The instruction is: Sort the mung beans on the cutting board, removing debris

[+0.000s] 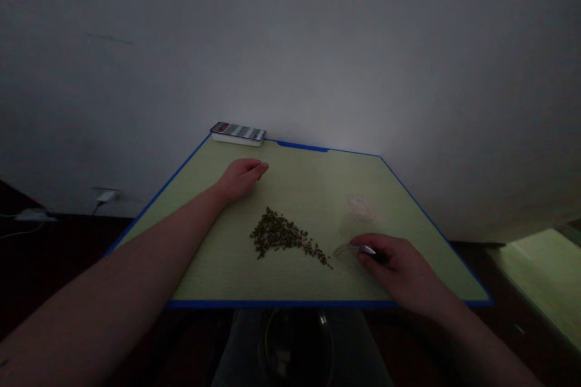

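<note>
My right hand (399,269) is closed around what looks like a metal fork (367,250) with a dark handle; its faint tines point left, just above the tabletop. Close to the tines ends a trail of small greenish-brown grains, which spreads out of a larger pile (276,233) in the middle of the table. A few paler grains are mixed into that trail. Beyond my right hand lies a smaller heap of whitish grains (362,208). My left hand (242,179) rests on the table left of the dark pile, fingers curled in, with nothing visible in it.
The pale yellow-green table (299,284) has a blue edge and stands against a grey wall (290,42). At its back left corner lies a flat white box (238,134) with a dark printed top. A round dark, shiny container (297,344) sits below the front edge, at my lap.
</note>
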A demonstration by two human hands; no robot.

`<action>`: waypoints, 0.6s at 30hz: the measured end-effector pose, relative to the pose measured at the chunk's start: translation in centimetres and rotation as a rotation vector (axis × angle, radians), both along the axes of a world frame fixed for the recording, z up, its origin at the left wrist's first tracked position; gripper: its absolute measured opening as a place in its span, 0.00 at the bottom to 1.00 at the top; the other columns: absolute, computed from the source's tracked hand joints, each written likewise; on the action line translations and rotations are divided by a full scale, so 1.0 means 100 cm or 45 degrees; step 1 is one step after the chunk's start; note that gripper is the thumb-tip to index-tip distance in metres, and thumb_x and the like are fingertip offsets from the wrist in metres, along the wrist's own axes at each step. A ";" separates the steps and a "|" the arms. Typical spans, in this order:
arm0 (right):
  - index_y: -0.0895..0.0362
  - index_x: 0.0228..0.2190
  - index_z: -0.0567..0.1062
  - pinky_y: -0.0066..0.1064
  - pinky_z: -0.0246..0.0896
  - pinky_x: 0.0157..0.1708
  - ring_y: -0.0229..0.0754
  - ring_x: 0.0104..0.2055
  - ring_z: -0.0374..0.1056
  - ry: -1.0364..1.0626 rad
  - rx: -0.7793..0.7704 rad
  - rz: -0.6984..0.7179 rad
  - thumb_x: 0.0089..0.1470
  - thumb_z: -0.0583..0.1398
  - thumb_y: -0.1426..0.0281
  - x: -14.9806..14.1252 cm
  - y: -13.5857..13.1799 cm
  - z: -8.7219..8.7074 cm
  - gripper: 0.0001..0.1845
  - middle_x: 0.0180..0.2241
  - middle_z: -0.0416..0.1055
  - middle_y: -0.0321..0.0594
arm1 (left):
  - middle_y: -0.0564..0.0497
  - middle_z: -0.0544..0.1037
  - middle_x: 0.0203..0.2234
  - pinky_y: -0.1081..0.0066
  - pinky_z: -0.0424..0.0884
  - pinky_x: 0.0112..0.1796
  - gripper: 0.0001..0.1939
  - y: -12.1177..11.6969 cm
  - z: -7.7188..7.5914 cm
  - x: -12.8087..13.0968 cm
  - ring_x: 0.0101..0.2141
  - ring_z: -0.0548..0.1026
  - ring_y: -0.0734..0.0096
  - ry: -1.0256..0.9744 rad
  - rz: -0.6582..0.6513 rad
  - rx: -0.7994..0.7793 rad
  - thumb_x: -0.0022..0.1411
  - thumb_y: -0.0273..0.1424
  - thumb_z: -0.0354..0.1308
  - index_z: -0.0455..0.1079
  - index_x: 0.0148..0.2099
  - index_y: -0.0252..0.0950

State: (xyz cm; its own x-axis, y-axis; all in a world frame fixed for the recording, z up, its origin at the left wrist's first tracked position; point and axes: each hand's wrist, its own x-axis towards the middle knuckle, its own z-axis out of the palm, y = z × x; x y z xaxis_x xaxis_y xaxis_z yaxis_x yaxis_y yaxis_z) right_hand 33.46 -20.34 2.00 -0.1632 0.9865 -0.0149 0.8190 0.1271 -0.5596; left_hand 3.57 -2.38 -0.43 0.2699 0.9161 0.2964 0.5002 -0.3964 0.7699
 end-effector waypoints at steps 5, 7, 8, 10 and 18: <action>0.56 0.40 0.74 0.32 0.63 0.29 0.42 0.30 0.69 0.004 0.000 0.012 0.53 0.54 0.66 0.000 0.005 -0.002 0.14 0.31 0.75 0.40 | 0.58 0.54 0.12 0.73 0.48 0.22 0.21 -0.001 0.001 0.001 0.18 0.54 0.79 -0.024 0.012 -0.022 0.57 0.43 0.47 0.53 0.19 0.35; 0.55 0.40 0.74 0.32 0.64 0.32 0.42 0.33 0.70 0.020 -0.017 0.037 0.53 0.54 0.67 0.000 0.006 -0.004 0.14 0.34 0.75 0.40 | 0.58 0.55 0.12 0.73 0.49 0.22 0.21 -0.001 0.001 0.001 0.17 0.54 0.79 -0.031 0.010 -0.037 0.57 0.43 0.47 0.53 0.19 0.36; 0.55 0.40 0.74 0.33 0.64 0.34 0.42 0.34 0.70 0.027 -0.020 0.051 0.53 0.54 0.67 0.001 0.005 -0.004 0.14 0.35 0.75 0.40 | 0.58 0.54 0.12 0.73 0.49 0.22 0.21 -0.001 0.001 0.001 0.17 0.53 0.79 -0.033 0.009 -0.045 0.57 0.43 0.47 0.53 0.19 0.36; 0.55 0.40 0.74 0.34 0.64 0.36 0.43 0.36 0.70 0.035 -0.027 0.079 0.53 0.54 0.67 0.001 0.004 -0.005 0.14 0.37 0.75 0.40 | 0.58 0.54 0.12 0.73 0.49 0.22 0.21 -0.001 0.000 0.000 0.17 0.53 0.79 -0.032 0.007 -0.050 0.57 0.44 0.47 0.53 0.19 0.36; 0.55 0.40 0.74 0.33 0.63 0.30 0.40 0.30 0.69 0.039 -0.010 0.053 0.54 0.54 0.67 -0.005 0.000 -0.004 0.13 0.32 0.75 0.40 | 0.58 0.55 0.12 0.73 0.49 0.22 0.21 -0.002 0.002 0.000 0.17 0.54 0.79 -0.015 0.003 -0.015 0.57 0.44 0.46 0.54 0.19 0.35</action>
State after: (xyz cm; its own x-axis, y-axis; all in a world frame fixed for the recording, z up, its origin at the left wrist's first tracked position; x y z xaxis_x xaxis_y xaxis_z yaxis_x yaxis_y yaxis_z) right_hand 32.97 -20.36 1.65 -0.2044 0.9788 -0.0167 0.7957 0.1562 -0.5851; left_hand 3.61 -2.61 -0.27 0.2639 0.9202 0.2890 0.4918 -0.3861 0.7804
